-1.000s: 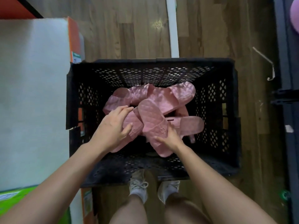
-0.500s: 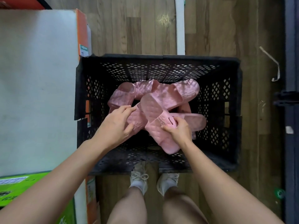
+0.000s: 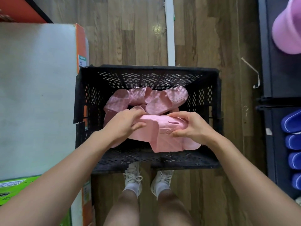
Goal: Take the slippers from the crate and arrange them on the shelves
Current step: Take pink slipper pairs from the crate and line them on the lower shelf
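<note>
A black perforated crate (image 3: 146, 74) stands on the wooden floor in front of my feet. Several pink quilted slippers (image 3: 154, 100) lie heaped inside it. Above the heap both hands hold a pair of pink slippers (image 3: 164, 137) pressed together. My left hand (image 3: 125, 123) grips the pair's left end, and my right hand (image 3: 187, 124) closes over its right end by the strap. The dark shelves (image 3: 276, 79) run along the right edge of the view, with a row of blue slippers (image 3: 293, 141) on them and a purple slipper (image 3: 288, 28) higher up.
A large white and orange cardboard box (image 3: 37, 88) stands against the crate's left side, with a green box (image 3: 17, 186) below it. A white strip (image 3: 170, 30) runs along the floor beyond the crate. A scrap of tape (image 3: 254, 74) lies near the shelves.
Both hands have gathered two pink slippers into a pair and raised it above the heap. The camera view has shifted slightly, bringing the shelves at the right into sight.
</note>
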`<state>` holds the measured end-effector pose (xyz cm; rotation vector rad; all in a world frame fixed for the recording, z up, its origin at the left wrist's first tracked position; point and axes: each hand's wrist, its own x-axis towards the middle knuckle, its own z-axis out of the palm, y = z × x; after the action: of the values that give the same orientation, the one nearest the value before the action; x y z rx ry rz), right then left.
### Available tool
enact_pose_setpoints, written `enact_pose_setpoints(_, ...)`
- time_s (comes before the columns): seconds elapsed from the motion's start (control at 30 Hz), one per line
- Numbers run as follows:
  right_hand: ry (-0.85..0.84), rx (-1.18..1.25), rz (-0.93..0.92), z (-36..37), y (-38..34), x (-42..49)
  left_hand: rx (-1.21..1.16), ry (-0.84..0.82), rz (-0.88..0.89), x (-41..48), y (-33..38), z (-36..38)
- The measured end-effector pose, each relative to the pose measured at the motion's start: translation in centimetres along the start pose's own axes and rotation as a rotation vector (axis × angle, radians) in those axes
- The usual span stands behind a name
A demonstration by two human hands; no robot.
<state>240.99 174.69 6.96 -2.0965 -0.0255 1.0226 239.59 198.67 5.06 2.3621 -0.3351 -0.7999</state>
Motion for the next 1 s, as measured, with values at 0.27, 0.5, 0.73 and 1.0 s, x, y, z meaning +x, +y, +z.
enact_pose_setpoints(0.27, 0.310, -0.113, -0.086, -0.5, 0.1, -1.6, -0.110, 0.060, -0.165, 0.3, 0.9, -1.2)
enact_pose_setpoints(0.5, 0.570, 0.261, 0.132, 0.3, 1.8, -2.2, -0.429, 0.265, -0.300, -2.2, -1.0, -1.4)
enact_pose_setpoints(0.73, 0.500, 0.313, 0.313, 1.8, 5.7, -1.6, -0.637, 0.484, -0.435, -3.7, -3.5, -1.0)
enact_pose_setpoints(1.0, 0.399, 0.212, 0.412, 4.0, 9.3, 2.7, -0.724, 0.509, -0.496, -3.9, -6.4, 1.7)
